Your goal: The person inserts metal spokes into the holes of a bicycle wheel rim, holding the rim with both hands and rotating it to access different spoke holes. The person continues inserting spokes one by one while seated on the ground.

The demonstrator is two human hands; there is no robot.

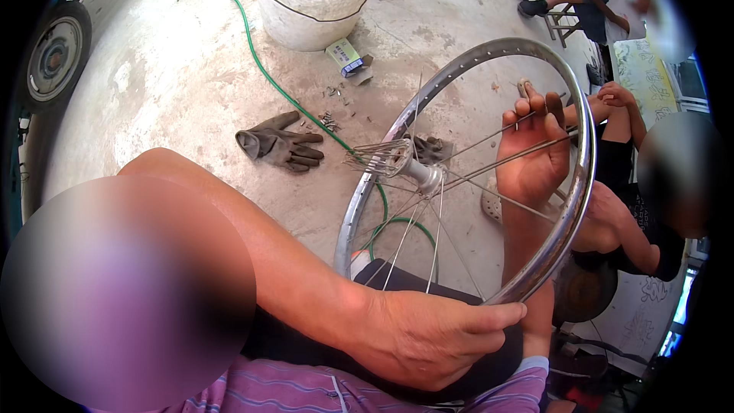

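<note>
A bare metal bicycle wheel rim (489,47) stands tilted over my lap, with a silver hub (424,176) in its middle. Some spokes (436,237) run from hub to rim, while a bunch of loose spoke ends (371,157) sticks out on the hub's left side. My left hand (428,336) is closed around the rim's near edge, thumb lying along it. Reaching up behind the wheel, my right hand (531,145) has its palm toward me, its fingers curled about a spoke among those crossing in front of it.
On the concrete floor lie grey work gloves (283,143), small metal pieces (329,121), a small box (348,57) and a green hose (248,30). A white bucket (310,19) stands beyond. Seated people (619,222) are at the right; a vehicle wheel (57,57) is at the left.
</note>
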